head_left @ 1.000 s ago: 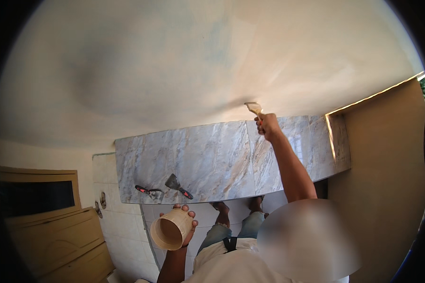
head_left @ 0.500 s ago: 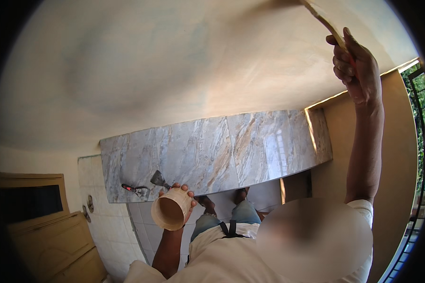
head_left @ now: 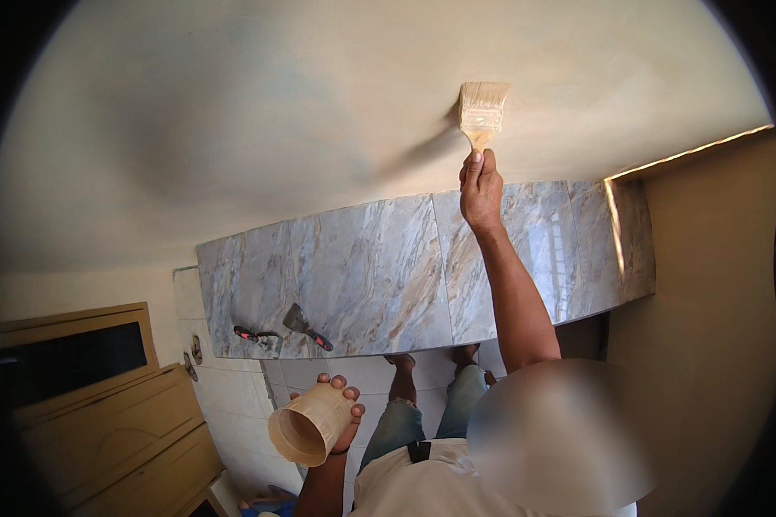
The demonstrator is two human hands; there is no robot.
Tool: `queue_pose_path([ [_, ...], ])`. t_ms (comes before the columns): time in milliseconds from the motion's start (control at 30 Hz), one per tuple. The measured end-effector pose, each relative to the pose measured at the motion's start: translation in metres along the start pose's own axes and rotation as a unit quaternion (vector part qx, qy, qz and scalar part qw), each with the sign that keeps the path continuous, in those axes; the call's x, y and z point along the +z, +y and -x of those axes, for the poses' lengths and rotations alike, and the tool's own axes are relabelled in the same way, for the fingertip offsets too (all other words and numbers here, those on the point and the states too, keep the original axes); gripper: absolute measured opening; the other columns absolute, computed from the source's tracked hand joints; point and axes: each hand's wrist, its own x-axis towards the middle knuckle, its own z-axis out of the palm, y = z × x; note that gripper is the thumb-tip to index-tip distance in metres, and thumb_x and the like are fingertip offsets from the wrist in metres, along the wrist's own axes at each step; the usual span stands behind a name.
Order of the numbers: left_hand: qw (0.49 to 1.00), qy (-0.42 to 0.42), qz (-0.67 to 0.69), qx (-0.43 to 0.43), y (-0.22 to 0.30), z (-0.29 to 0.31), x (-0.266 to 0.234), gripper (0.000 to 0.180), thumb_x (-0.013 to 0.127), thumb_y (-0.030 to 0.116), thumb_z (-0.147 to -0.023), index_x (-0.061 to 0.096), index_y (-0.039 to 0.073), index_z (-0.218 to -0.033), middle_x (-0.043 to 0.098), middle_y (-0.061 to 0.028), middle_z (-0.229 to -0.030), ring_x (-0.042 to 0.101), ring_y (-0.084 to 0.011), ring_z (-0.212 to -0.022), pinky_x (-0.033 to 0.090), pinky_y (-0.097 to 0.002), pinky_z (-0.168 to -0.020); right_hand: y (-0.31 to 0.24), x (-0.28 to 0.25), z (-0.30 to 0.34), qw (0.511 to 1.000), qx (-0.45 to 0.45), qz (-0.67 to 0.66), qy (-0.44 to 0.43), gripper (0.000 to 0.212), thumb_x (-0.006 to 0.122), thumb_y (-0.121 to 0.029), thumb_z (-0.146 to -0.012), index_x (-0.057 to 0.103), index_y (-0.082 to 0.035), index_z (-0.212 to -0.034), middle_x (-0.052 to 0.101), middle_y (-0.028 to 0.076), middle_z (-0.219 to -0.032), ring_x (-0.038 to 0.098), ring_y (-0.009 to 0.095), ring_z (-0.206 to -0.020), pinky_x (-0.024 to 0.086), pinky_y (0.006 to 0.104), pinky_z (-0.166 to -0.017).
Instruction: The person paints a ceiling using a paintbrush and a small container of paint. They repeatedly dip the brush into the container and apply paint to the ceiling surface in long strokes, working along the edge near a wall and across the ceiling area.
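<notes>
My right hand (head_left: 480,191) is closed around the handle of a wide paintbrush (head_left: 482,108). Its pale, paint-coated bristles point up at the cream wall (head_left: 319,112); whether they press on it I cannot tell. A shadow of the brush falls on the wall to its left. Lower down, my left hand (head_left: 351,412) grips a round beige paint pot (head_left: 312,424) from the side, fingers wrapped over its outer wall. The pot is tilted with its mouth toward me, and the inside looks shaded.
Below the wall runs a grey marbled countertop (head_left: 371,276). Two scrapers lie near its left end: one with a broad dark blade (head_left: 297,318), another with a red-and-black handle (head_left: 245,332). A wooden door (head_left: 121,414) stands at left, a side wall (head_left: 707,250) at right.
My right hand with the paintbrush has moved left and down from the upper right, so the whole brush shows. The pot in my left hand sits slightly lower.
</notes>
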Motion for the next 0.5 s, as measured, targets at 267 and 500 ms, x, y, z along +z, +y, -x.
queue_pose_path([
  [267, 0.999, -0.024, 0.032, 0.001, -0.046, -0.012, -0.001, 0.058, 0.062, 0.052, -0.100, 0.054, 0.008, -0.137, 0.055, -0.0153, -0.131, 0.052, -0.0361, -0.125, 0.049, -0.0548, -0.100, 0.096, 0.030, 0.043, 0.979, 0.097, 0.148, -0.100, 0.050, 0.032, -0.043, -0.112, 0.055, 0.000, -0.104, 0.068, 0.035, -0.089, 0.063, 0.058, -0.091, 0.046, 0.0657, -0.082],
  [500, 0.998, -0.061, 0.027, -0.016, -0.050, -0.015, 0.019, 0.056, 0.062, 0.050, -0.101, 0.054, 0.007, -0.136, 0.055, -0.0164, -0.131, 0.053, -0.0375, -0.125, 0.051, -0.0550, -0.100, 0.064, -0.027, 0.043, 0.892, 0.371, -0.212, -0.149, 0.031, 0.054, -0.024, -0.102, 0.060, 0.001, -0.086, 0.050, 0.002, -0.063, 0.041, 0.010, -0.043, 0.029, 0.0276, -0.038],
])
